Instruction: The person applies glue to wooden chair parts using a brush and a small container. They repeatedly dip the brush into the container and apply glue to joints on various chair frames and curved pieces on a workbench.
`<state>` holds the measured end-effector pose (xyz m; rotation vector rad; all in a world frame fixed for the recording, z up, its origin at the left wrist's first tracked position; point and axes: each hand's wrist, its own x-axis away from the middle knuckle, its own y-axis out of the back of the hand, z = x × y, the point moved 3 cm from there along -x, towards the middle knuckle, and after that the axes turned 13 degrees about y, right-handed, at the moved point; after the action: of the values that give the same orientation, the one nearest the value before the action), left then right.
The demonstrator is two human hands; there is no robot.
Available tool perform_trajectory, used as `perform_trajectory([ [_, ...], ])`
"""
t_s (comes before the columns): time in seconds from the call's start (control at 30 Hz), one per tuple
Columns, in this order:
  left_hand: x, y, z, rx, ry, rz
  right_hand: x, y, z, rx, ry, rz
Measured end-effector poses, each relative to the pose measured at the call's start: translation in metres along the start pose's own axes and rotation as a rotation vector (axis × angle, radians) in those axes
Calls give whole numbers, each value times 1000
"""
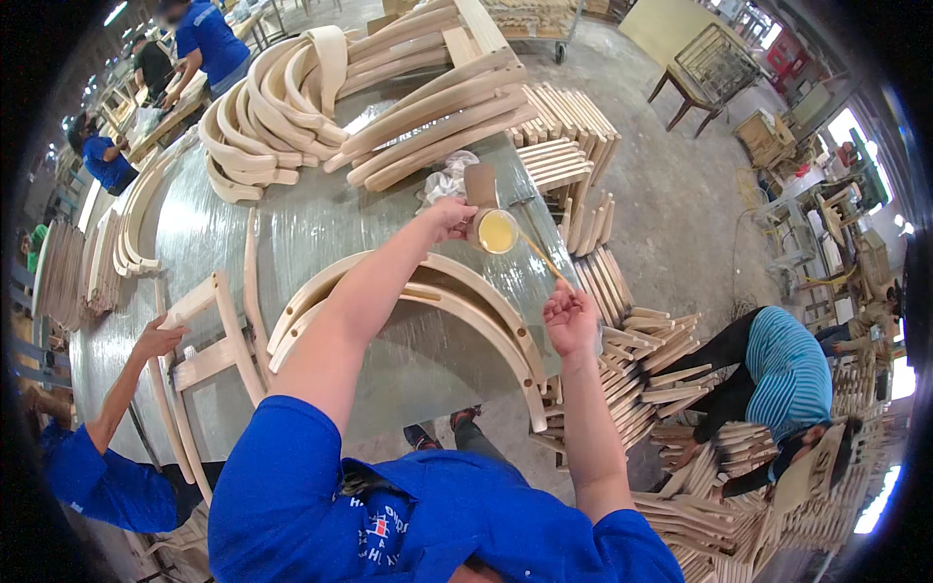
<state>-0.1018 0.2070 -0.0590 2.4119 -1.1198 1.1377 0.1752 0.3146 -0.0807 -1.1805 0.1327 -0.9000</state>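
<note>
A: What's in the cup (497,233) we're holding?

B: Pale yellow liquid; with the cup as our clock's centre, a brown flap (481,185) stands right beside it at twelve, and we can't tell if they're joined

A: What lies around it?

B: Nearest, some crumpled white material (449,178) at eleven. Curved wooden rails (526,358) sweep from half past five to eight, between our body and the cup, beneath our left forearm. Farther out we see long wooden pieces (437,126) piled at eleven, a wooden frame (209,364) at eight with a co-worker's hand (160,340) near it, and broad bent pieces (262,117) at ten. Beyond the table edge, at four, a person in a striped top (792,360) bends over stacked wood

A: And our hands?

B: Our left hand (453,220), arm stretched forward, grips the cup's left side. Our right hand (569,316), at half past four, has its fingers curled, pinching a thin stick (542,257) that slants toward the rim; we can't tell whether it touches
</note>
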Motion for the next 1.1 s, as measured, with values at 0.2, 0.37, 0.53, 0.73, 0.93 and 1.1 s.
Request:
perform_trajectory([
  [0.2,-41,25,0,-248,9,-187,-34,5,-28,21,-125,-101],
  [0.37,9,22,-27,-923,-287,-568,-50,14,-40,-28,-191,-127],
  [0.53,144,98,18,-644,-489,-709,-11,-12,-21,536,-191,85],
  [0.73,275,200,200,-1011,-167,-891,85,-30,-15,1877,312,776],
  [0.93,307,213,253,-986,-105,-1030,110,-23,-48,1994,258,540],
  [1.1,346,242,350,-388,-53,-1117,97,18,-46,1945,471,504],
])
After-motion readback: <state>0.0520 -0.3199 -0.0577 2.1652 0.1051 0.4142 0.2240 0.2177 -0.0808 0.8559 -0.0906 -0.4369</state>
